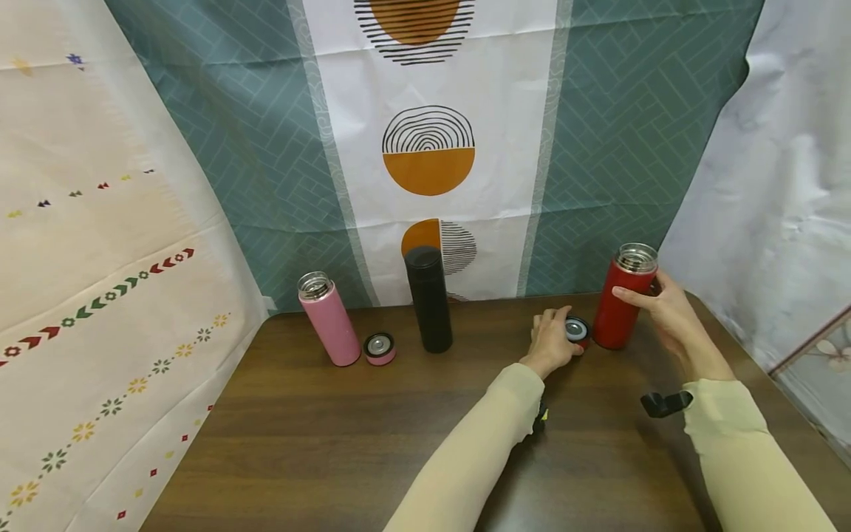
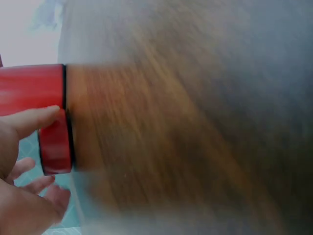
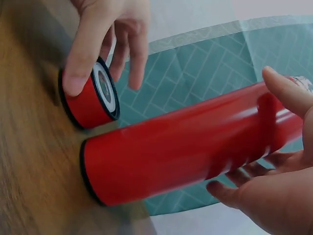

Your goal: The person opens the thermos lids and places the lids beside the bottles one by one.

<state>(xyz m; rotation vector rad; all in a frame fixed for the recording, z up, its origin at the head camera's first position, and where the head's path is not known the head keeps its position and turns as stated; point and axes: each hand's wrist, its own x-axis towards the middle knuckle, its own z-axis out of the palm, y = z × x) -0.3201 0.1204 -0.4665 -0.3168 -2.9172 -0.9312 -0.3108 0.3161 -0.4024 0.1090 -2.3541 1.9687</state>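
Head view: glossy red cylindrical bottle [image 1: 620,314], open, upright on worktop [image 1: 299,451].
Left grip [image 1: 552,341]: fingers apart, my thumb touching round red lid [image 3: 93,108].
Right grip [image 1: 673,316]: around that bottle; whether clamped, I cannot tell.
Pink cylindrical bottle [image 1: 332,325]: open, round pink lid [image 1: 380,349] off.
Black cylindrical bottle [image 1: 428,301]: unopened, I judge.

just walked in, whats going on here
A person's right hand is curved around an upright, open red bottle, while their left hand touches the red lid lying inner side up beside it on the brown table. Farther left, a pink bottle stands open next to its pink lid, and a black bottle stands closed between the other two.
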